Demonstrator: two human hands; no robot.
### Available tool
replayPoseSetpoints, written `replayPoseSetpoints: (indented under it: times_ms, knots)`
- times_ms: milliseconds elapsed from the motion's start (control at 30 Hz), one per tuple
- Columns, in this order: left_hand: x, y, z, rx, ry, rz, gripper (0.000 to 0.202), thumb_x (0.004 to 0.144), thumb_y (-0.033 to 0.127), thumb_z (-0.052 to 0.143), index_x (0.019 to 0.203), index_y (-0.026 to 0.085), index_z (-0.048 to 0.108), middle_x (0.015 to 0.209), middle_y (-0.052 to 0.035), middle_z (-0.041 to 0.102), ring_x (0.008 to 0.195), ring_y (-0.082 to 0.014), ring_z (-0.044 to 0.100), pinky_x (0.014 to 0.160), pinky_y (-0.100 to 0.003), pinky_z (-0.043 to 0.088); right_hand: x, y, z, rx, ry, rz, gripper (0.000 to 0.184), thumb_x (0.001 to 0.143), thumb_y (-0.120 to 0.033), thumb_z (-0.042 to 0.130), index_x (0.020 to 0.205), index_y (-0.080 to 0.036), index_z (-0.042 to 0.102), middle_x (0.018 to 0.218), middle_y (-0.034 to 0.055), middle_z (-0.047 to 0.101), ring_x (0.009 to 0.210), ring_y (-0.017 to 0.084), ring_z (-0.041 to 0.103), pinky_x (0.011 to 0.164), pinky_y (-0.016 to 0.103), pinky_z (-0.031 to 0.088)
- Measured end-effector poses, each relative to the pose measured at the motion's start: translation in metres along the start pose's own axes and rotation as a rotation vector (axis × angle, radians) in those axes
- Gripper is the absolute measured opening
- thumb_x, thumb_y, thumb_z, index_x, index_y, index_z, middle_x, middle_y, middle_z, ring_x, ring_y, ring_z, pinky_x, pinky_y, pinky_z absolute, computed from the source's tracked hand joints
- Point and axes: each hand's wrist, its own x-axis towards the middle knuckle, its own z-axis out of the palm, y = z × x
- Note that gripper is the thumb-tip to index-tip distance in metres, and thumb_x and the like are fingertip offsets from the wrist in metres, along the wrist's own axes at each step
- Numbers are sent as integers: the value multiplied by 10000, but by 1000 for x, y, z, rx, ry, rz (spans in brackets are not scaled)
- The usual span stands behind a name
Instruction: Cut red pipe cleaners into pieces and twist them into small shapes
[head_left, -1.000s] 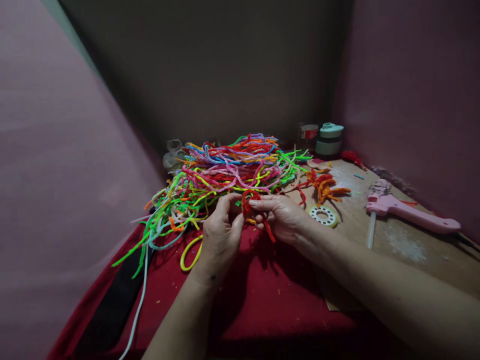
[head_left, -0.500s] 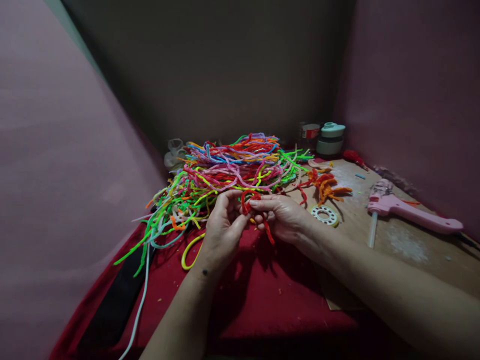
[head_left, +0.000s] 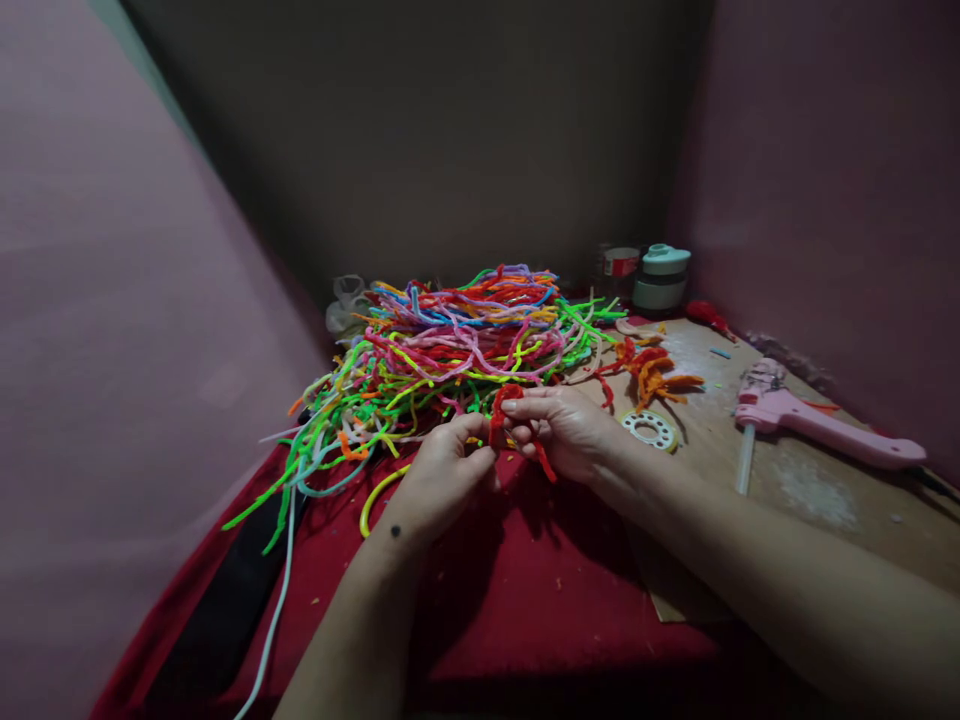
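A bent red pipe cleaner [head_left: 498, 404] is held between my two hands above the red cloth. My right hand [head_left: 566, 430] pinches it near its looped top, and one end hangs down below the fingers. The thumb and fingers of my left hand [head_left: 448, 470] close on its left side, lower down. Just behind the hands lies a large heap of pipe cleaners [head_left: 465, 345] in many colours. To the right of my right hand, a bunch of orange and red pipe cleaner pieces [head_left: 656, 376] rests on the board.
A pink glue gun [head_left: 817, 422] with a clear stick lies on the brown board [head_left: 750, 540] at right. Near it is a tape roll [head_left: 648, 431]. A lidded container [head_left: 661, 277] stands at the back. A white cable [head_left: 279, 610] and a black flat object [head_left: 217, 610] lie at left.
My left hand has moved slightly down and left, its fingers now lower on the red pipe cleaner. The red loop has shifted a little; my right hand has barely moved.
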Motion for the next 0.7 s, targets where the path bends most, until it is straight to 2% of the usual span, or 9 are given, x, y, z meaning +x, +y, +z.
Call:
replayPoseSetpoints:
  times_ms: [100, 167, 233, 400, 533, 600, 700]
  knots:
    - [-1, 2, 0, -134, -160, -105, 131, 690, 139, 504, 811, 153, 550, 569, 5, 593, 392, -92, 491, 382, -197, 394, -1, -1, 1, -29, -15, -25, 95, 670, -62, 594, 585, -91, 562, 489, 13, 558, 372, 52, 443, 346, 160, 317]
    - [-1, 3, 0, -197, -161, -103, 132, 676, 141, 504, 805, 157, 525, 588, 10, 583, 394, -98, 509, 348, -198, 405, -1, -1, 1, -10, 13, -4, 106, 682, -57, 581, 585, -93, 560, 493, 11, 555, 380, 51, 448, 363, 160, 331]
    - [-1, 4, 0, -172, -142, -112, 113, 667, 143, 506, 778, 162, 510, 570, 24, 559, 384, -102, 518, 316, -188, 396, -1, -2, 2, 21, 44, 27, 115, 694, -45, 569, 593, -98, 560, 497, 7, 552, 392, 51, 451, 376, 160, 343]
    - [-1, 4, -3, -99, -116, -143, 45, 666, 146, 492, 703, 166, 476, 563, 18, 580, 363, -104, 537, 291, -168, 377, 0, -4, 1, 50, 12, 39, 136, 758, -68, 540, 629, -100, 571, 522, 16, 560, 412, 60, 462, 382, 171, 361]
    - [-1, 3, -4, -45, -164, -147, 40, 694, 144, 489, 729, 160, 498, 478, 28, 545, 340, -108, 522, 281, -160, 362, 0, -3, 0, 9, 30, 15, 146, 775, -74, 524, 638, -99, 569, 519, 16, 560, 405, 68, 474, 379, 178, 371]
    - [-2, 3, -4, -108, -195, -124, 100, 711, 148, 524, 811, 156, 514, 523, 24, 564, 365, -105, 537, 302, -159, 380, 1, -2, 0, -16, 34, -3, 138, 765, -81, 535, 632, -103, 565, 514, 10, 557, 391, 64, 464, 376, 179, 369]
    - [-1, 3, -4, -328, -210, -100, 205, 711, 175, 610, 896, 164, 522, 698, -2, 612, 462, -104, 581, 334, -164, 417, 2, 1, -2, -56, 18, -43, 111, 737, -116, 574, 627, -110, 560, 507, -2, 553, 372, 57, 449, 372, 179, 352]
